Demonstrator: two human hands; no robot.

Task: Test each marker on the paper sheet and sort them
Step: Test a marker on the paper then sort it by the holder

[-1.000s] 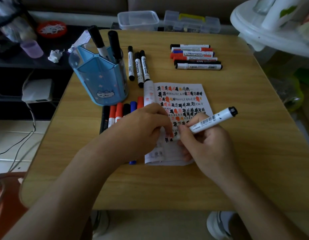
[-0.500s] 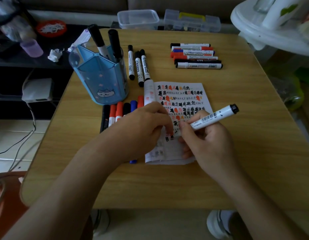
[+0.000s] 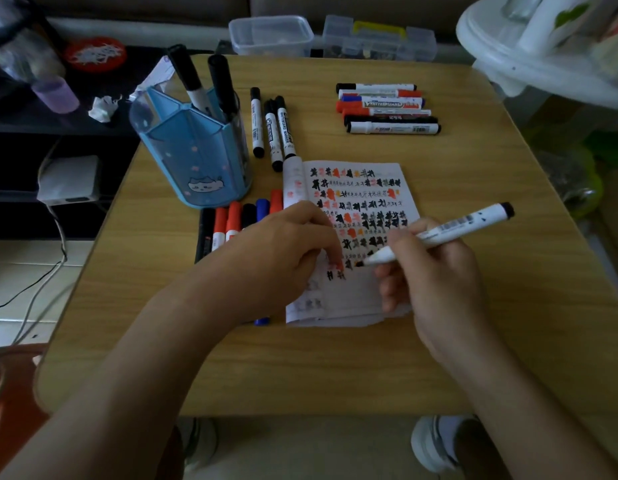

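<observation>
The white marker (image 3: pixel 453 228) has slid a little toward the right edge of the bench (image 3: pixel 473 341), and its black tip now shows clear of the left fingers. The right hand (image 3: pixel 435 282) grips the white marker like a pen, with thumb and fingers curled round it. The tip touches the paper sheet (image 3: pixel 352 303) at the end of a line of marks, and the back end tilts up toward the right edge. The left hand (image 3: pixel 279 251) holds the sheet flat, its bent fingertips pressing down just beside the tip. The paper sheet lies in the middle of the bench, full of black and red marks on its far part and bare on its near part. A row of red, blue and black markers (image 3: pixel 231 220) lies just left of the sheet, partly under the left hand. A blue pen cup (image 3: pixel 193 157) stands near the left edge with two black markers (image 3: pixel 188 76) sticking up in it. Three markers (image 3: pixel 272 128) lie just beside the cup. A pile of markers (image 3: pixel 387 109) lies near the far right corner. Two clear boxes (image 3: pixel 271 34) sit past the far edge.
</observation>
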